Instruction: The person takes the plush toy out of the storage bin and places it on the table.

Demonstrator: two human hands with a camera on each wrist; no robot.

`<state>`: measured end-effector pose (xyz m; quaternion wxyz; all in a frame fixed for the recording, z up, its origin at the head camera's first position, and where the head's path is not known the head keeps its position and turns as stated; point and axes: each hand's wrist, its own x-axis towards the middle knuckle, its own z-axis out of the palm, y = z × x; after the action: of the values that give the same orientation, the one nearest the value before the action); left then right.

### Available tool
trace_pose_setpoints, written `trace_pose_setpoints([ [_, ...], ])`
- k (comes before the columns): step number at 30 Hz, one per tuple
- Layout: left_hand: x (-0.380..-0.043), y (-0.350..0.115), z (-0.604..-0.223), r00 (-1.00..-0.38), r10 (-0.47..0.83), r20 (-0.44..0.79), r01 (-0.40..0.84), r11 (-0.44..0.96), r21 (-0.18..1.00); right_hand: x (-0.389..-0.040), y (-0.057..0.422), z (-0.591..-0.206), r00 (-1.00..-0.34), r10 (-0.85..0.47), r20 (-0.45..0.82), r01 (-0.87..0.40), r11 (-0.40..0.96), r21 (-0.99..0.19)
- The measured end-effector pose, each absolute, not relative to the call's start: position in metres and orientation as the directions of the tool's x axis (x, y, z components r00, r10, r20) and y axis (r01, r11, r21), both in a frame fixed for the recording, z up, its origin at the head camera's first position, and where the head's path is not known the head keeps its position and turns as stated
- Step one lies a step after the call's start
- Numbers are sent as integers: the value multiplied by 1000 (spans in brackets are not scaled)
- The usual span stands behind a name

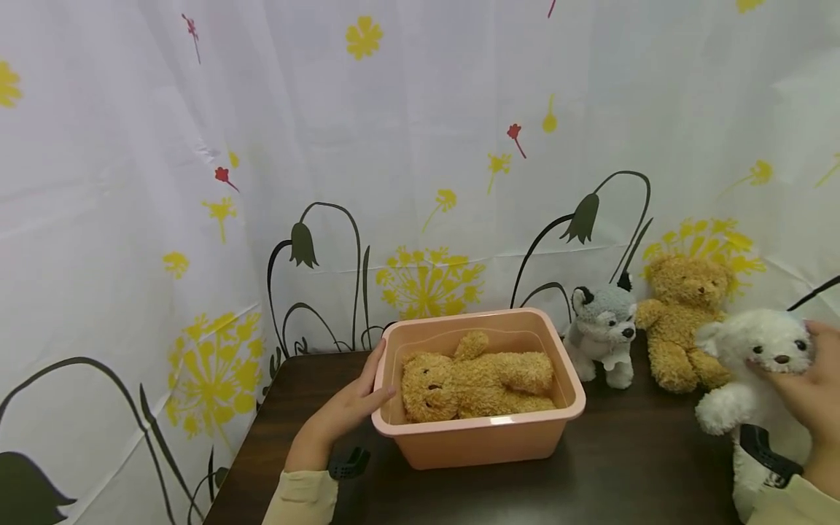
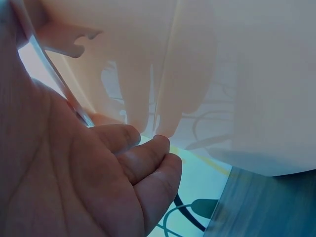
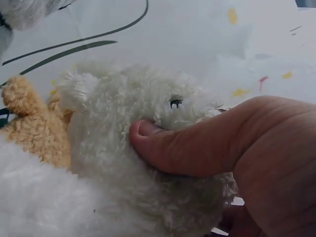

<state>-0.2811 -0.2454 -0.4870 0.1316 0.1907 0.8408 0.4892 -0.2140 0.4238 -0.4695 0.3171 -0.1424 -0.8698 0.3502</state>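
Note:
A pink plastic tub [image 1: 477, 441] stands on the dark table with a tan teddy bear [image 1: 485, 383] lying on its back inside, head to the left. My left hand [image 1: 348, 408] holds the tub's left rim, the thumb over the edge and the other fingers along the outer wall. Those fingers [image 2: 148, 163] show bent beside the wall in the left wrist view. At the far right my right hand [image 1: 810, 386] grips a white plush bear [image 1: 755, 386] by the head and neck. Its thumb [image 3: 173, 148] presses into the fur below one eye.
A grey and white plush husky [image 1: 604, 328] sits just right of the tub. Beside it another tan teddy bear [image 1: 685, 321] sits against the flowered curtain [image 1: 420, 146], partly behind the white bear. The table's [image 1: 282, 415] left edge runs near my left arm.

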Motion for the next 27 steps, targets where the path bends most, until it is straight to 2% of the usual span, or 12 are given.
trace_pose_setpoints([
  [6,-279,-246,-487,-887,460,-36,195,444,875,-224,437,-484,-831,396,391,101,798,-594],
  [15,-279,-246,-487,-887,461,-20,208,437,875,-235,441,-497,-896,421,142,241,729,-640],
  [18,-280,-246,-488,-884,467,-13,216,434,875,-237,440,-495,-885,453,110,277,701,-657],
  [24,-281,-246,-487,-885,465,-20,211,439,873,-238,434,-490,-784,615,77,378,573,-727],
  [27,-281,-246,-487,-888,458,-31,199,444,873,-238,433,-493,-765,643,36,408,528,-745],
])
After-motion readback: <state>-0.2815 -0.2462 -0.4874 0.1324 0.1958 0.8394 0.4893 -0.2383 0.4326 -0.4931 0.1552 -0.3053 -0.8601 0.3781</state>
